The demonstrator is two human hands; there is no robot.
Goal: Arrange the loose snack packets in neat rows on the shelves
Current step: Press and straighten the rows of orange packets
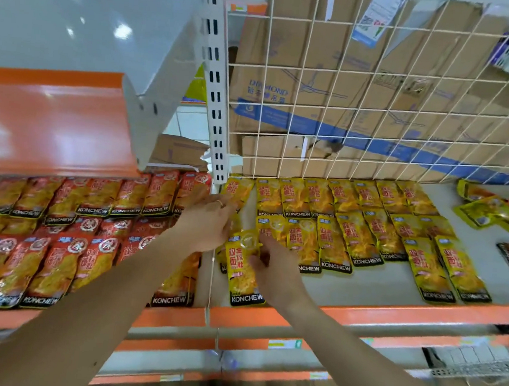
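Yellow KONCHEW snack packets (351,229) lie in overlapping rows on the right shelf (377,283). Red KONCHEW packets (67,238) fill the left shelf in rows. My right hand (274,265) pinches the right edge of one yellow packet (242,268) at the left end of the yellow rows, near the front. My left hand (207,222) reaches over the divider, its fingers on a yellow packet (239,188) in the back row; its grip is unclear. A loose heap of yellow and red packets (497,214) lies at the far right.
A white slotted upright (216,91) and a thin divider (208,281) separate the two shelf bays. A wire grid back panel (378,96) stands before cardboard boxes. An orange-edged upper shelf (53,126) overhangs the left bay. Orange front rails (390,315) run below.
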